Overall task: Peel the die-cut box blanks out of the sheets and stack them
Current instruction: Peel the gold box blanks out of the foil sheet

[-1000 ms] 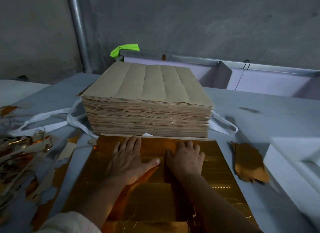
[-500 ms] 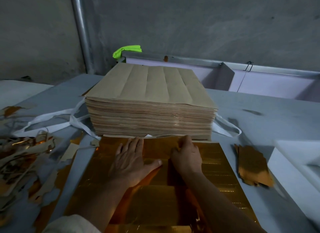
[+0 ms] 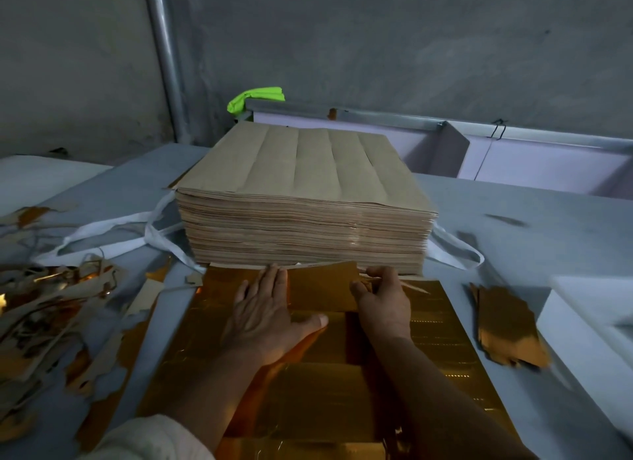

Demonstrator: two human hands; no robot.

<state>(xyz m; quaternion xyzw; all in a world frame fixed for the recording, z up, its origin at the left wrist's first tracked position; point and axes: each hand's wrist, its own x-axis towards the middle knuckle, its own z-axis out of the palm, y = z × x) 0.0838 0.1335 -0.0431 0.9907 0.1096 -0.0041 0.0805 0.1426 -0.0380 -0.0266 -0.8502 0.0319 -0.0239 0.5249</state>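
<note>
A gold foil die-cut sheet (image 3: 442, 336) lies flat on the table in front of me. My left hand (image 3: 265, 317) presses flat on it, fingers spread. My right hand (image 3: 383, 297) pinches the far right edge of a gold box blank (image 3: 322, 288), which is lifted up from the sheet's far edge between the two hands. Behind the sheet stands a tall stack of brown-backed sheets (image 3: 305, 199). A small pile of peeled gold blanks (image 3: 505, 326) rests to the right of the sheet.
Torn gold and brown scrap strips (image 3: 48, 309) are heaped at the left. White straps (image 3: 113, 226) run under the tall stack. A white block (image 3: 596, 326) sits at the right edge. A lilac-panelled metal frame (image 3: 513, 151) and a green cloth (image 3: 257, 96) stand behind.
My right hand went from lying flat on the sheet to pinching its far edge, and has now raised a gold blank off the sheet. My left hand stayed pressed down.
</note>
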